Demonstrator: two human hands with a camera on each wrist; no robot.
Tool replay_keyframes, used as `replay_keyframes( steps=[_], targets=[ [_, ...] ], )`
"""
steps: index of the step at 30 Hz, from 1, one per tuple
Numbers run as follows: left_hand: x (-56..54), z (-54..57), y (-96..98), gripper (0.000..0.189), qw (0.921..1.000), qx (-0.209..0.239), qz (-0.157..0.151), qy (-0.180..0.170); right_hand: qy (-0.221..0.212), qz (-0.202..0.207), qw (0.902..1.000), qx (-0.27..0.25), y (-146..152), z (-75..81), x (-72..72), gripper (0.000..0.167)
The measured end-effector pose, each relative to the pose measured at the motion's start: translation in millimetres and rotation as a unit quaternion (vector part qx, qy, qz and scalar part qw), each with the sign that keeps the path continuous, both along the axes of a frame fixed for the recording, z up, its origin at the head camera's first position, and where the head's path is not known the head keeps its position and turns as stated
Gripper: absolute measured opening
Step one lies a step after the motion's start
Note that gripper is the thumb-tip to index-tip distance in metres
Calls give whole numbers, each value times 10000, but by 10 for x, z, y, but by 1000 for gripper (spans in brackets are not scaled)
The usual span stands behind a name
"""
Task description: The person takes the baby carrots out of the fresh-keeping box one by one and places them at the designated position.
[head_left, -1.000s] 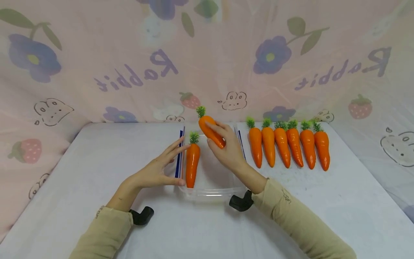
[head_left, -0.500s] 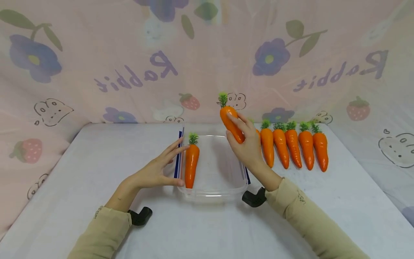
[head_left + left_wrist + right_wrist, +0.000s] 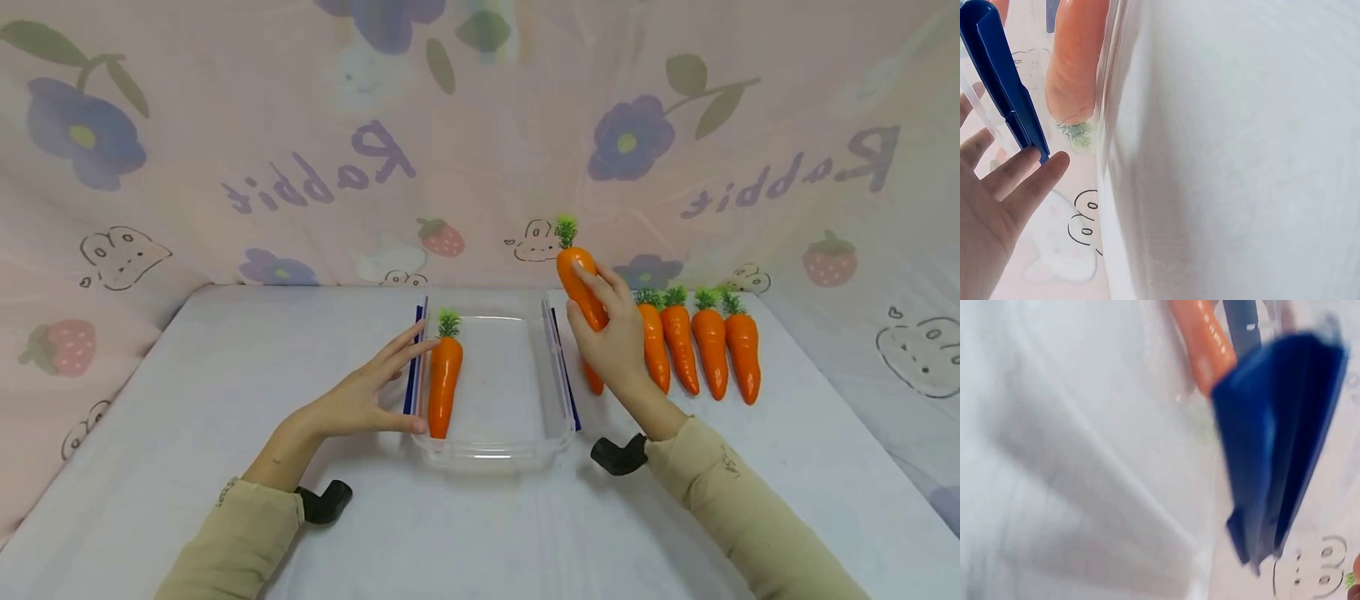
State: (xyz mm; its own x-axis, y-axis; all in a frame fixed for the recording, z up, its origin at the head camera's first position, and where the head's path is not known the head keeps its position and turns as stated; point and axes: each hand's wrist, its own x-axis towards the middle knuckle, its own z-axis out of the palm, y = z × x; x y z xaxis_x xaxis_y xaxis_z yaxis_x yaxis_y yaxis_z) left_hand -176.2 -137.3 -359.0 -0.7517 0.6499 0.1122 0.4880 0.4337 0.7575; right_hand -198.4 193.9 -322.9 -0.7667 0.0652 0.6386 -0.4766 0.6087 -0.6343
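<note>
My right hand grips an orange toy carrot with a green leafy top, raised to the right of a clear plastic box. Fingers and thumb lie along the carrot's body. Inside the box, against its left wall, another carrot lies with its leaves toward the back. My left hand is at the box's left side, fingers extended and thumb near the front left corner. The left wrist view shows those fingers beside a blue clip. Another blue clip fills much of the right wrist view.
Several carrots stand in a row on the white table, right of the box, among them a rightmost carrot. My right hand hides part of the row. A printed cloth rises behind the table.
My right hand has carried its carrot rightward, from above the box to over the left end of the row. My left hand and the carrot inside the box have stayed put.
</note>
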Motion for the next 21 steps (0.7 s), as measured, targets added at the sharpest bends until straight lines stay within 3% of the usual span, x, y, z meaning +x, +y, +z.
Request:
replay_keyframes(
  steps=[14, 21],
  targets=[
    [5, 25, -11, 95, 9999, -103, 2, -12, -440, -502, 9978, -58, 413, -94, -49, 43],
    [8, 3, -10, 96, 9999, -105, 53, -59, -421, -711, 9966, -23, 599, -174, -101, 44]
  ],
)
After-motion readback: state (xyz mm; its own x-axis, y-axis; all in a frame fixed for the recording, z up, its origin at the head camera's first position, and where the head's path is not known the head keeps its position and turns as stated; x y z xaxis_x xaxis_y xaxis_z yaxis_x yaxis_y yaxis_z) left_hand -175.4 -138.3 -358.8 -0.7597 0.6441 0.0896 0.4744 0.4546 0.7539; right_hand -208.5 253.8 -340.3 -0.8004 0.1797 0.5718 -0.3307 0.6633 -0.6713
